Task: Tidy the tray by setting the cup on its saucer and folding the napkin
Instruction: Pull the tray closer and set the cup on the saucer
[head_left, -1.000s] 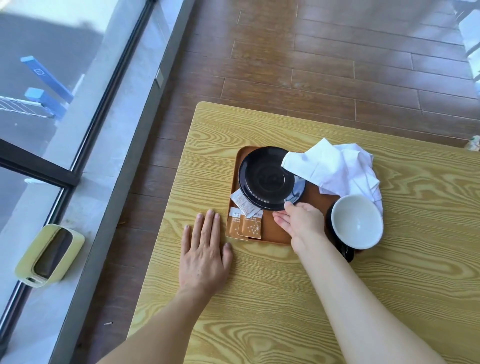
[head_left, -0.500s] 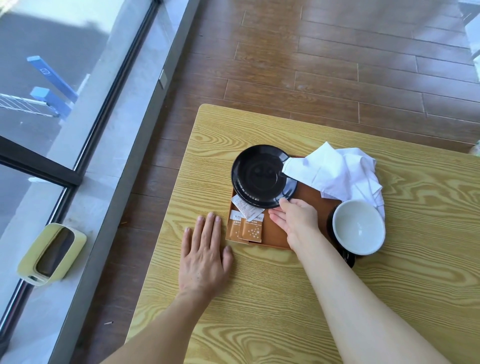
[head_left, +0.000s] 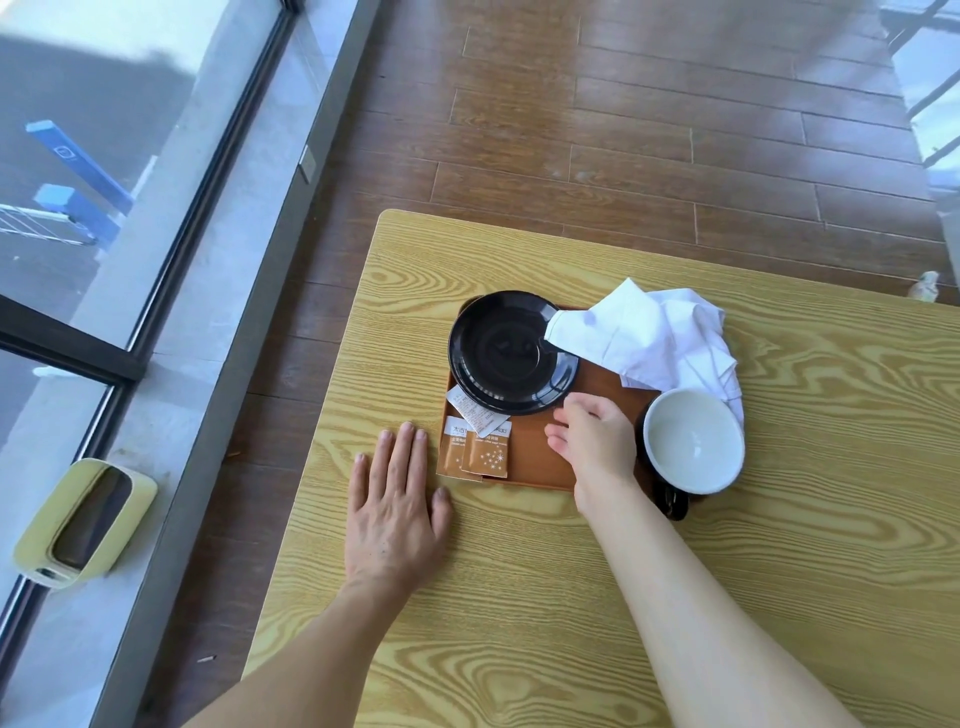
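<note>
A black saucer (head_left: 506, 353) lies on the far left corner of the brown tray (head_left: 535, 462) and overhangs its edge. A crumpled white napkin (head_left: 654, 338) lies at the tray's far right, one corner over the saucer's right rim. The cup (head_left: 693, 441), white inside and black outside, stands empty at the tray's right end, apart from the saucer. My right hand (head_left: 595, 447) hovers over the tray between saucer and cup, fingers loosely spread, thumb tip at the saucer's near rim, holding nothing. My left hand (head_left: 397, 501) lies flat on the table (head_left: 779, 571), just left of the tray.
Sugar packets (head_left: 475, 449) and a white slip lie on the tray's near left corner, partly under the saucer. The table's left edge drops to a wooden floor. A yellow-green container (head_left: 83, 522) sits on the window ledge at far left.
My right hand slid the saucer up and left on the tray, then loosened from its rim. The left hand, cup and napkin stayed put.
</note>
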